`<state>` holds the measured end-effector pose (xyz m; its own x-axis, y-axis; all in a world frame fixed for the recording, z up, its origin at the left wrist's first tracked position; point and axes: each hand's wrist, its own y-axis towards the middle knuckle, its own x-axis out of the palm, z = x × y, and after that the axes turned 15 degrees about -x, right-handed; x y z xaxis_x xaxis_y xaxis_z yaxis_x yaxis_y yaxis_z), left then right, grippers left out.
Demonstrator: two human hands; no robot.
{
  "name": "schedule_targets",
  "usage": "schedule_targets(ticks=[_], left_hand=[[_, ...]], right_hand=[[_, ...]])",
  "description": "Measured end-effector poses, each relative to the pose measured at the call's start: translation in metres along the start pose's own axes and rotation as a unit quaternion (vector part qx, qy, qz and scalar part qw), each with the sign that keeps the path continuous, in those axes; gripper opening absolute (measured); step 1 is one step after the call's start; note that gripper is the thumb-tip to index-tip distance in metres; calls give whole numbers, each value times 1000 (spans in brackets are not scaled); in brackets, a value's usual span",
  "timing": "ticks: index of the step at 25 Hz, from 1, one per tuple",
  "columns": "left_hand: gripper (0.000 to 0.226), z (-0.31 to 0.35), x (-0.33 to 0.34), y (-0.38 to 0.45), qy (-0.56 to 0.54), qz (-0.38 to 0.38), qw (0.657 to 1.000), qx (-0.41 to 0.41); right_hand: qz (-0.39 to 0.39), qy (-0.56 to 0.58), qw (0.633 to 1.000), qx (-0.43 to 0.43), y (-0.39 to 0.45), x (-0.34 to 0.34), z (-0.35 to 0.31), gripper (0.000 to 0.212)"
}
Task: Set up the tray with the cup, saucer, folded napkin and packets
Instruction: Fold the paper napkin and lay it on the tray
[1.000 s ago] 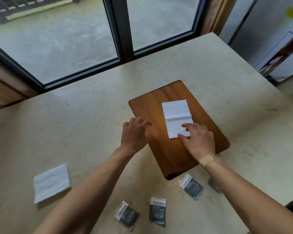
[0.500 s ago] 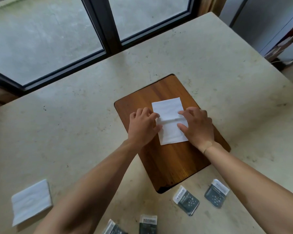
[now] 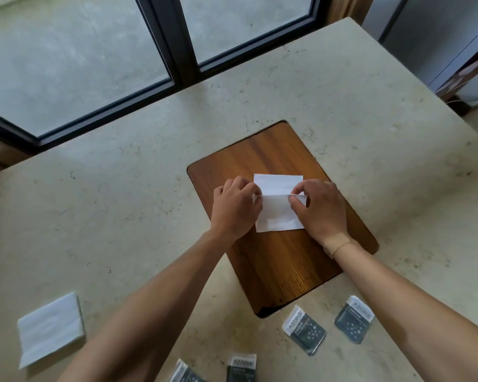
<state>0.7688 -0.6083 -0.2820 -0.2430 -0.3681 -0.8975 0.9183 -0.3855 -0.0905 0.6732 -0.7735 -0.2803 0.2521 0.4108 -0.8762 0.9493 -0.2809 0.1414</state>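
Note:
A flat wooden tray (image 3: 282, 260) lies on the pale stone table. A white napkin (image 3: 278, 213) rests on the tray's middle, creased across its width. My left hand (image 3: 235, 208) pinches the crease at the napkin's left edge. My right hand (image 3: 319, 209) pinches the same crease at the right edge. Several dark packets lie on the table near the tray's front: one (image 3: 304, 329) by its corner, one (image 3: 353, 318) to the right, one (image 3: 241, 368) and another (image 3: 184, 374) at the bottom edge. No cup or saucer is in view.
A second white napkin (image 3: 50, 328) lies on the table at the lower left. A dark-framed window (image 3: 177, 42) runs along the table's far side. The table's right edge (image 3: 436, 97) drops off beside a grey wall.
My left hand came from the tray's left side onto the napkin. Both hands went from lying on the napkin to pinching its middle crease, which now stands up slightly.

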Motion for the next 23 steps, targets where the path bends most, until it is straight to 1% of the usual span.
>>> schedule_targets(ticks=[2,5,10,13,17,20,23], left_hand=[[14,-1,-11,-4,-34,-10,999,2],[10,-6,-32,-15,-123,-29,992,2],[26,-28,-71,-44,-199,-71,975,-62],[19,-49,-98,-63,-212,-57,972,-84],[11,-90,-135,-91,-251,-44,955,-150],[6,-133,-159,-116,-284,-45,935,-208],[4,-172,-181,-143,-309,-34,917,-248]], right_hand=[[5,52,998,29,-3,-4,-8,19],[-9,112,993,35,-8,-12,-26,18],[-3,218,975,38,-19,-25,-69,19],[-6,242,970,24,-23,-26,-100,24],[-50,298,953,35,-34,-12,-147,33],[-85,370,923,60,-46,7,-184,25],[-97,397,912,42,-56,27,-221,11]])
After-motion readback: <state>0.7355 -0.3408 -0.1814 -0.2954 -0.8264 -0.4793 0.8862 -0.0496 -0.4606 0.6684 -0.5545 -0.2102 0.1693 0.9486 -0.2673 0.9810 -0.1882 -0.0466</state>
